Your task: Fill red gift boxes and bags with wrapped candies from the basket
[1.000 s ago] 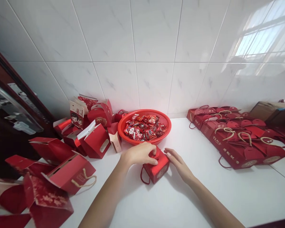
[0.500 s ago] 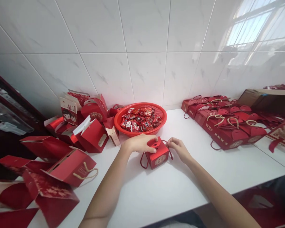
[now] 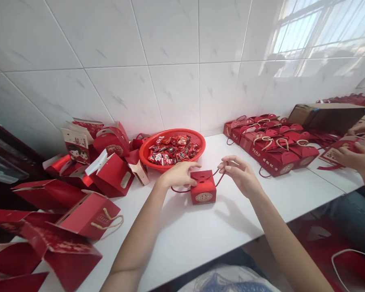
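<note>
On the white table stands a small red gift box, upright with its top flaps folded over and a round gold emblem on the front. My left hand grips its left side, thumb against the top front edge and fingers reaching behind. A dark red cord handle runs out from the box's right side, pinched in the fingertips of my right hand, which is raised clear of the box. Another loop of cord hangs out on the left, partly behind my left hand.
Just behind is a red plastic basket of wrapped sweets. Several red boxes crowd the left side. Rows of closed boxes with cord handles stand right, near a cardboard carton. A co-worker's hands hold a red box at far right.
My right hand has lifted and moved right, pulling the cord out from the box. The box now sits squarer to me, its front turned forward. My left hand stays on it.
</note>
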`<state>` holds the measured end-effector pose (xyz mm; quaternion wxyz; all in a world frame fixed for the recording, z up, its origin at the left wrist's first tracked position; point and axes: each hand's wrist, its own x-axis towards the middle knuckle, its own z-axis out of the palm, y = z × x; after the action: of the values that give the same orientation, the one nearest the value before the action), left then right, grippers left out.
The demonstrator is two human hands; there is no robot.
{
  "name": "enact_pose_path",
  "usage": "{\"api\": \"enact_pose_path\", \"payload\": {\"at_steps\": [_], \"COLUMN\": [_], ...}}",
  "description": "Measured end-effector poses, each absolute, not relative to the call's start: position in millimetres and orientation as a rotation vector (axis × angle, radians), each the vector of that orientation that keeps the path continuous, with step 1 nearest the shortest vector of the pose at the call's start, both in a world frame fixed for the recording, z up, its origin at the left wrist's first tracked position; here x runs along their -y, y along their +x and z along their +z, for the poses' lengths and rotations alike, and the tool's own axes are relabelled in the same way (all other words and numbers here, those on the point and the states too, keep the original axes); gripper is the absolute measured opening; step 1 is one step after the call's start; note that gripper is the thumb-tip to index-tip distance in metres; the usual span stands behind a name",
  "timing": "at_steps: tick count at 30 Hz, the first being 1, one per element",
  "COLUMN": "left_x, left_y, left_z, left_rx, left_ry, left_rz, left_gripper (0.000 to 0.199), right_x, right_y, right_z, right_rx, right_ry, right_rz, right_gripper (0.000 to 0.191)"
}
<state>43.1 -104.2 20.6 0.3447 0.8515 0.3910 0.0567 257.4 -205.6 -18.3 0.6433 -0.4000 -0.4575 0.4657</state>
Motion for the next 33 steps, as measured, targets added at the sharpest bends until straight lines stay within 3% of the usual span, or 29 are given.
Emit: {"api": "enact_pose_path", "payload": {"at_steps": [9,16,28,33], "left_x": [132.1,156.8,190.1,199.3], "left_y": [35.8,53.4,76.3,101.7], "left_z": [47.4,40.3,20.2,4.1], "left_rx": [-0.526,-0.322,-0.202,-0.007], "left_ry": [1.634,1.629,1.928,1.775], "left_rz": [0.695,0.643,0.547,0.557], "left_gripper": [0.066,0.068,0.073,0.076], "right_x": [216.8,216.1,261.7,281.8], "right_y": [242.0,209.5,256.8,274.6], "right_z": [-0.5,-4.1,-6.1,-11.4], "right_rx": [1.208,1.484,1.117,1.342], "right_ry": [-1.054,-1.142,-1.168,-1.241], "right_rz": [0.904,0.526,0.419,0.564], "right_gripper": [0.032,0.035,0.015,0.038]}}
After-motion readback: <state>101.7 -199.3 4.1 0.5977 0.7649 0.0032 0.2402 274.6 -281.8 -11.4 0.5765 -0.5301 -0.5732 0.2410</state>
